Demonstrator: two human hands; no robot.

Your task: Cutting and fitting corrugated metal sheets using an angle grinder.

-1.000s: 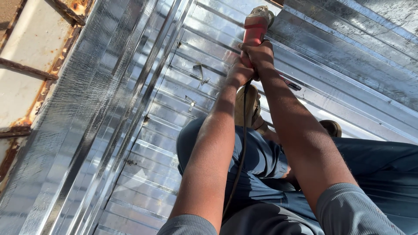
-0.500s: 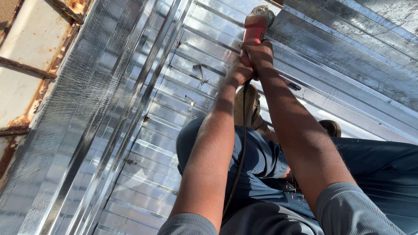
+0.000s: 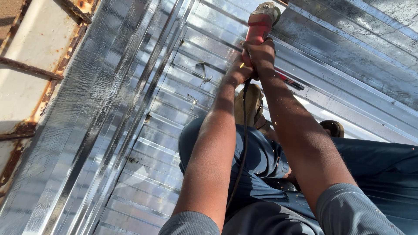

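On the corrugated metal sheets (image 3: 165, 174), both hands clamp a red angle grinder (image 3: 260, 25). Right hand (image 3: 261, 54) wraps the body, left hand (image 3: 237, 74) grips just behind it.

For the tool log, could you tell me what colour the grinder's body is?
Red, on the grinder, seen in the head view.

Corrugated sheet metal (image 3: 143, 174): bright galvanised finish, glossy, ribbed, glaring in sun. Angle grinder (image 3: 260, 27): matt red plastic body with a dull grey metal head; its cord (image 3: 242, 148) is smooth black rubber or plastic. Steel bars (image 3: 30, 72) at left rusted and rough over a pale matt surface; trousers (image 3: 383, 174) matt blue cloth.
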